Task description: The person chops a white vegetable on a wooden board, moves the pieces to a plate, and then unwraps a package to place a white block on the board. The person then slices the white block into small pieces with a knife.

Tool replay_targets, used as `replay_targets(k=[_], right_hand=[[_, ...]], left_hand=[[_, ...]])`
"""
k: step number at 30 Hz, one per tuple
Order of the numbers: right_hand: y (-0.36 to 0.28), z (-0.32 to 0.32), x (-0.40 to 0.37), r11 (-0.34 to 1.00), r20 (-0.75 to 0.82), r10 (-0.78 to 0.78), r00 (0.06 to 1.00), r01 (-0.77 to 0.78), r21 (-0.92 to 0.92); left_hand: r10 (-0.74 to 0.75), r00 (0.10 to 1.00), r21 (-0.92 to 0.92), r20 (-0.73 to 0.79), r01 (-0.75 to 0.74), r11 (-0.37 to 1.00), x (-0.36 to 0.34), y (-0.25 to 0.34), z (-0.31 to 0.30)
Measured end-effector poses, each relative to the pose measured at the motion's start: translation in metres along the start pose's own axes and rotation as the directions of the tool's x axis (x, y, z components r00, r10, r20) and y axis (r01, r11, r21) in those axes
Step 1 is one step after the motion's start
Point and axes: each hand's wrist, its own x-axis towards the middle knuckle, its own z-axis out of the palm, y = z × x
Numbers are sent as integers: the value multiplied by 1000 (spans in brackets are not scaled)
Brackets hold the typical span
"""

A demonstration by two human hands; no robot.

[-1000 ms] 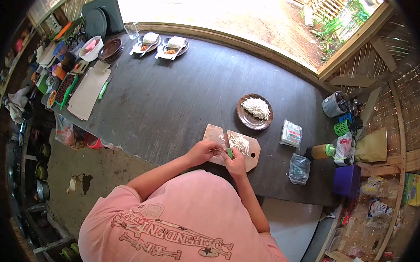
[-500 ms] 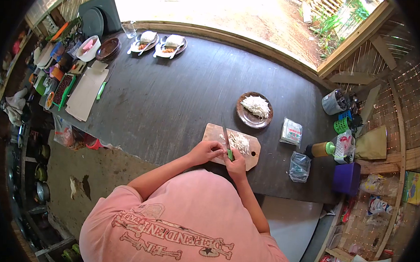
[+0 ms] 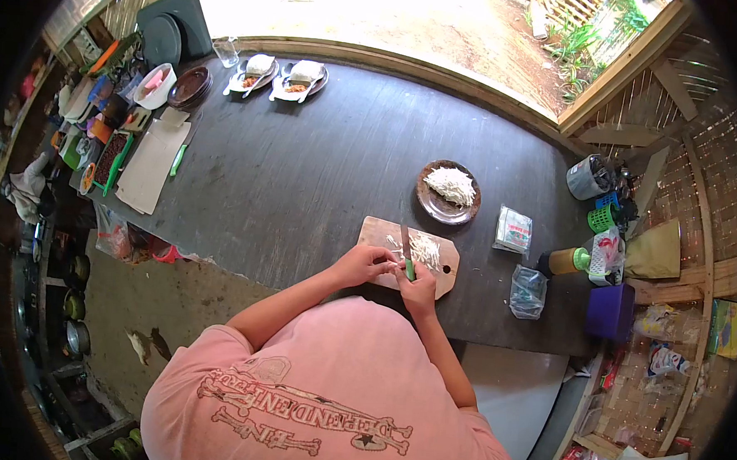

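Both of my hands work over the near edge of a wooden cutting board [image 3: 374, 231]. My right hand [image 3: 419, 293] grips the green handle of a kitchen knife [image 3: 405, 240], its blade pointing away from me over the board. The fingers of my left hand [image 3: 363, 265] are pinched around a small white piece [image 3: 394, 263] beside the knife handle; the piece is mostly hidden. Thin white food strips [image 3: 425, 251] lie in a loose pile right of the blade. Beyond the board, a brown plate [image 3: 433, 209] bears a heap of similar white shreds [image 3: 452, 185].
Right of the board are a packet [image 3: 513, 229], a clear plastic bag [image 3: 528, 292] and a green-lidded jar [image 3: 565, 261]. Two plates of food [image 3: 299, 82] stand at the far left by a glass [image 3: 226, 52]. Another green-handled knife [image 3: 178, 160] lies beside cardboard [image 3: 149, 164].
The knife has shifted slightly right, its blade now pointing more directly away from me. My right hand moved with it; my left hand stays almost in place.
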Motion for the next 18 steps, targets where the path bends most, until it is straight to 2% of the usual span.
replay_targets(k=[2,9,11,14,18], right_hand=[[-5,-3,1,989,-15,-69,998,66,-135],[-8,-2,2,982,12,-152,988,152,-113],[-14,-1,0,999,14,-16,1000,16,-40],[-13,-1,0,998,48,38,998,-36,-45],[-9,-1,-3,998,33,62,998,-61,-24]], left_hand=[[-19,1000,-64,18,20,998,3,-7,3],[-55,998,-79,-24,53,995,1,-6,5],[10,999,-171,-48,-18,985,-1,-10,6],[14,1000,-260,-19,-18,965,4,-27,8],[9,1000,-194,-2,-9,981,3,-23,8]])
